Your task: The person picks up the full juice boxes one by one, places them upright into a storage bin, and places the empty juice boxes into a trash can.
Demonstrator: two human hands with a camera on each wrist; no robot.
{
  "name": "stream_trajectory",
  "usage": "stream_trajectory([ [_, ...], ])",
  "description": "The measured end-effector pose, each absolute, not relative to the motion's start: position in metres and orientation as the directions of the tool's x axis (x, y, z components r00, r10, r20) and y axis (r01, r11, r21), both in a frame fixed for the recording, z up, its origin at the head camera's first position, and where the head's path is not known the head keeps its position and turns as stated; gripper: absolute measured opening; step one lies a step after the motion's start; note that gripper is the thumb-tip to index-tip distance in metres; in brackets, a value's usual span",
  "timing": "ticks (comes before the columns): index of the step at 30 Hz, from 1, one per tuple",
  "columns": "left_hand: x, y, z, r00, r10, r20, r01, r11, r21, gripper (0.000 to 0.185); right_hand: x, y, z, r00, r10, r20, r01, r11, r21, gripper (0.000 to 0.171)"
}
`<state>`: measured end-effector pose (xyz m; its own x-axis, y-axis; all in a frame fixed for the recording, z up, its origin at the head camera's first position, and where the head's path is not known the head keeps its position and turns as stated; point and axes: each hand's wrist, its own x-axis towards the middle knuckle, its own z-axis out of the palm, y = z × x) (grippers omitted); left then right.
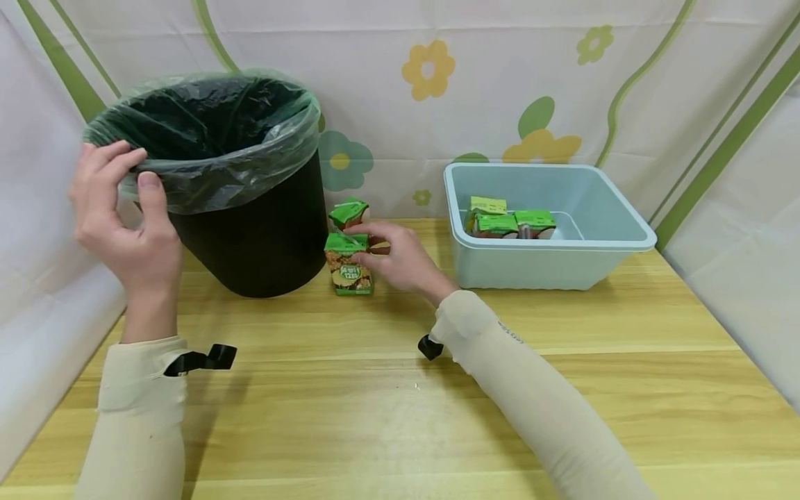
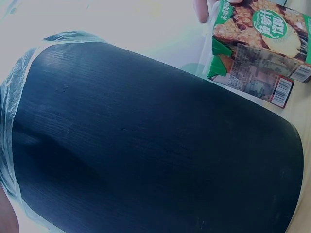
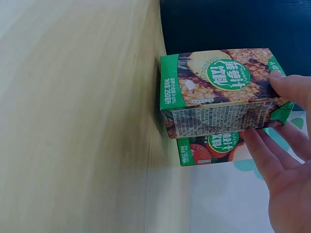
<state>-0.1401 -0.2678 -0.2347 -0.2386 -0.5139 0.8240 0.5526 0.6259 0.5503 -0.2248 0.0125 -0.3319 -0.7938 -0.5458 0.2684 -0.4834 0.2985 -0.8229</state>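
My right hand (image 1: 400, 257) pinches a pineapple juice box (image 1: 348, 271) near its green top, thumb on one side and fingers on the other. In the right wrist view, the bottom of this juice box (image 3: 218, 80) is at or close to the wooden surface. Just behind it stands a second green-topped juice box (image 3: 214, 148) with red fruit on its front. Over at the left, my left hand (image 1: 128, 215) grips the rim of a black trash bin (image 1: 262, 229), fingers over the edge and thumb outside. A translucent green bag (image 1: 275, 149) lines the bin.
A pale blue plastic basket (image 1: 525, 267) stands at the right with several juice boxes (image 1: 496, 226) inside. Behind everything hangs a white curtain (image 1: 387, 76) with flowers. The wooden table (image 1: 375, 403) extends in front.
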Motion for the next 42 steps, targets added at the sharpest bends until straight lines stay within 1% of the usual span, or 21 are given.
stream_trajectory([
  [8,-0.14,-0.267,-0.234,-0.242,-0.517,0.821,0.554,0.621,0.554,0.031,-0.222,0.015,-0.319,-0.784,-0.535,0.315,-0.516,0.278,-0.81,0.04],
  [17,-0.14,-0.267,-0.235,-0.244,-0.515,0.821,0.551,0.623,0.555,0.032,-0.22,0.016,-0.298,-0.727,-0.514,0.454,-0.626,0.227,-0.746,0.037],
  [28,-0.139,-0.266,-0.234,-0.244,-0.519,0.819,0.55,0.622,0.558,0.031,-0.218,0.019,-0.264,-0.683,-0.486,0.544,-0.686,0.173,-0.707,0.036],
  [32,-0.139,-0.267,-0.234,-0.237,-0.52,0.82,0.554,0.621,0.554,0.031,-0.218,0.022,-0.249,-0.692,-0.444,0.569,-0.687,0.163,-0.709,0.037],
  [35,-0.14,-0.266,-0.234,-0.235,-0.519,0.822,0.554,0.624,0.552,0.031,-0.218,0.025,-0.238,-0.714,-0.411,0.567,-0.667,0.153,-0.729,0.038],
  [42,-0.139,-0.267,-0.236,-0.247,-0.519,0.818,0.543,0.625,0.561,0.032,-0.219,0.026,-0.221,-0.726,-0.371,0.579,-0.651,0.099,-0.753,0.038],
])
